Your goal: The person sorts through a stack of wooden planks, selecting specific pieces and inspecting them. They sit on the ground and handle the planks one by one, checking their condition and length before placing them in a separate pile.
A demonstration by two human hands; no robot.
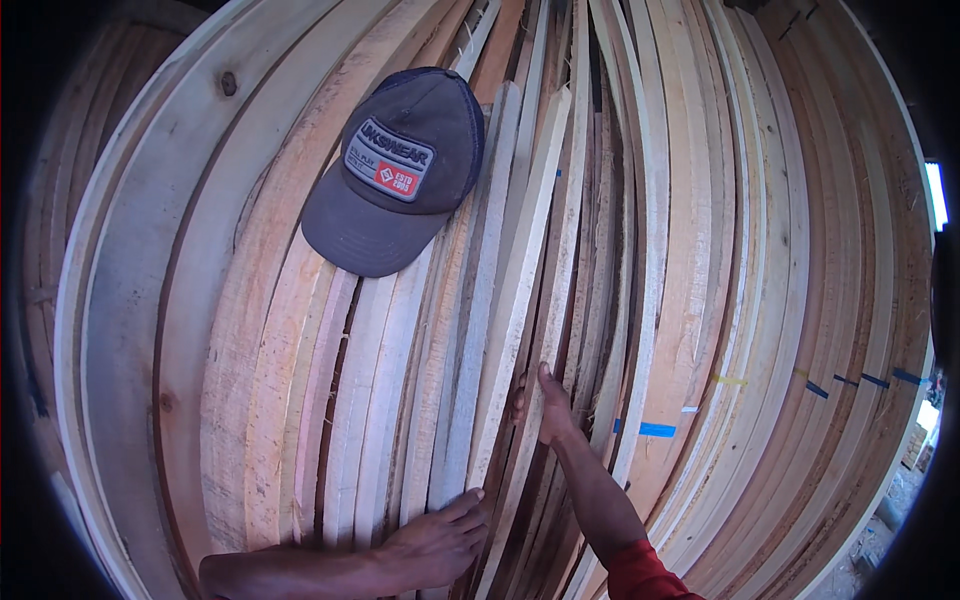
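A big stack of long pale wooden planks fills the view, standing on edge. My right hand (pixel 545 405) reaches into the middle of the stack, its fingers curled around the edge of a narrow pale plank (pixel 520 270). My left hand (pixel 440 540) lies flat with spread fingers on the faces of the planks at the bottom, just left of that narrow plank. A dark blue cap (pixel 400 170) with a patch on its front rests on the planks above and to the left of both hands.
Wide knotty boards (pixel 150 300) curve along the left side. Thinner strips (pixel 780 330) with blue and yellow marks fill the right side. A bit of ground with rubble (pixel 895 510) shows at the lower right edge.
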